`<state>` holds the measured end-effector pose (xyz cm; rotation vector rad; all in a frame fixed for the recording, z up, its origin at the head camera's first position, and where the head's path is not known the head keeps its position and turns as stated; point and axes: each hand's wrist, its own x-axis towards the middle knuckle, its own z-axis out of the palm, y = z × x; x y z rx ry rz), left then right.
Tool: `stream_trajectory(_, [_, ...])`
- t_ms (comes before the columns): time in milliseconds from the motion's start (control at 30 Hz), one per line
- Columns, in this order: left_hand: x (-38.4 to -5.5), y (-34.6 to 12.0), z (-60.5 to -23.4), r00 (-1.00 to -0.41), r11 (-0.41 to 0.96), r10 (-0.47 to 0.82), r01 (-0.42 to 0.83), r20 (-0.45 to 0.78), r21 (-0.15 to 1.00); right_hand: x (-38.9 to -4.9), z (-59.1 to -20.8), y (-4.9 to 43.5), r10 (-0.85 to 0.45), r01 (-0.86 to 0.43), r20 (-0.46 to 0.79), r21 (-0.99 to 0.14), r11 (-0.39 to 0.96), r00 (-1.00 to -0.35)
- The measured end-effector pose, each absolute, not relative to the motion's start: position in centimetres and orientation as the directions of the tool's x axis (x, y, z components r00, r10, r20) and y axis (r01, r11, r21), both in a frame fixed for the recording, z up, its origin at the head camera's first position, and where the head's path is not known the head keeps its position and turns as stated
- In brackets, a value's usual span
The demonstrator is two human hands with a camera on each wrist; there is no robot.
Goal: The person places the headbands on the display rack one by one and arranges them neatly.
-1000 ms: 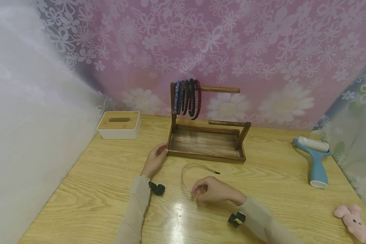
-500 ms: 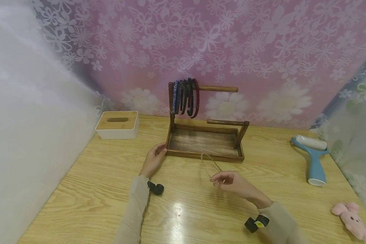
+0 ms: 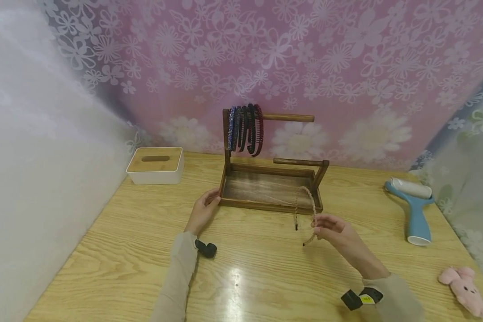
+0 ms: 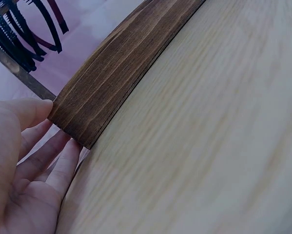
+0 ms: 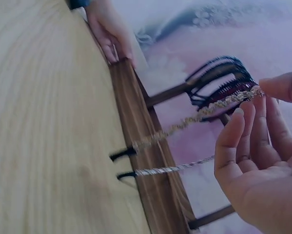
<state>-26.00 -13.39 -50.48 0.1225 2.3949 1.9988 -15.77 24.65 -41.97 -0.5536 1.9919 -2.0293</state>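
In the head view my right hand (image 3: pixel 348 241) pinches a thin, braided, beige-gold headband (image 3: pixel 315 206) by one side, between thumb and fingertips. The band's arch points up, and its dark tips hang over the table in front of a brown wooden rack (image 3: pixel 261 205). The right wrist view shows the headband (image 5: pixel 184 123) in front of the rack's long wall (image 5: pixel 136 126). At the rack's front left corner my left hand (image 3: pixel 201 212) rests with its thumb and fingertips against the wood. Several dark, blue and red headbands (image 3: pixel 243 129) hang on the rack's upper bar (image 3: pixel 287 117).
A white tissue box (image 3: pixel 156 172) with a wooden lid stands left of the rack. The rack's lower bar (image 3: pixel 297 161) juts leftward from its right post. To the right are a blue-handled roller (image 3: pixel 415 210) and a pink plush toy (image 3: pixel 464 290). A floral curtain (image 3: pixel 346 67) hangs behind.
My right hand has lifted the beige-gold headband off the table and carried it right, turning its arch upward. The left hand keeps its place at the rack's corner.
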Motion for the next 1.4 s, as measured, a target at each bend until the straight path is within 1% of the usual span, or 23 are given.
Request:
stream_trajectory(133, [-25.4,-13.4,-49.2,-0.996,0.184,0.085,0.041,0.025,0.982,-15.9,-41.4,25.6,-0.374,-0.086,0.101,-0.995,-0.057,-0.922])
stream_trajectory(200, [-25.4,-13.4,-49.2,-0.996,0.182,0.082,0.033,0.019,0.983,-16.0,-40.9,26.0,-0.353,-0.080,0.101,-0.994,-0.073,-0.930])
stream_trajectory(267, [-25.8,-13.5,-50.0,-0.997,0.178,0.075,0.042,0.029,0.983,-16.1,-40.4,26.5,-0.330,-0.083,0.106,-0.993,-0.084,-0.938])
stream_trajectory(367, [-26.2,-13.5,-50.8,-0.997,0.174,0.067,0.055,0.044,0.983,-16.5,-39.7,27.3,-0.302,-0.104,0.139,-0.986,-0.128,-0.943])
stream_trajectory(600, [-26.1,-13.5,-50.6,-0.997,0.182,0.058,0.062,0.052,0.981,-18.6,-37.8,28.7,-0.262,-0.174,0.230,-0.960,-0.221,-0.937])
stream_trajectory(767, [-26.0,-13.4,-50.4,-0.998,0.178,0.052,0.050,0.041,0.983,-20.3,-36.8,28.9,-0.237,-0.170,0.216,-0.965,-0.202,-0.947])
stream_trajectory(867, [-25.7,-13.3,-50.0,-0.998,0.169,0.055,0.045,0.036,0.985,-21.3,-36.3,28.6,-0.220,-0.173,0.207,-0.971,-0.166,-0.953])
stream_trajectory(1067, [-24.8,-13.0,-48.2,-0.996,0.177,0.079,0.059,0.045,0.982,-23.0,-35.2,27.9,-0.191,-0.213,0.238,-0.967,-0.141,-0.952])
stream_trajectory(1167, [-25.1,-13.1,-48.8,-0.996,0.176,0.080,0.059,0.045,0.983,-23.8,-34.6,27.5,-0.174,-0.221,0.242,-0.966,-0.136,-0.954])
stream_trajectory(1300, [-26.0,-13.3,-50.5,-0.997,0.174,0.067,0.055,0.044,0.983,-24.9,-33.7,26.7,-0.167,-0.205,0.227,-0.969,-0.141,-0.960])
stream_trajectory(1400, [-26.3,-13.4,-51.1,-0.997,0.177,0.059,0.063,0.053,0.982,-25.6,-33.1,26.0,-0.165,-0.194,0.220,-0.968,-0.160,-0.961])
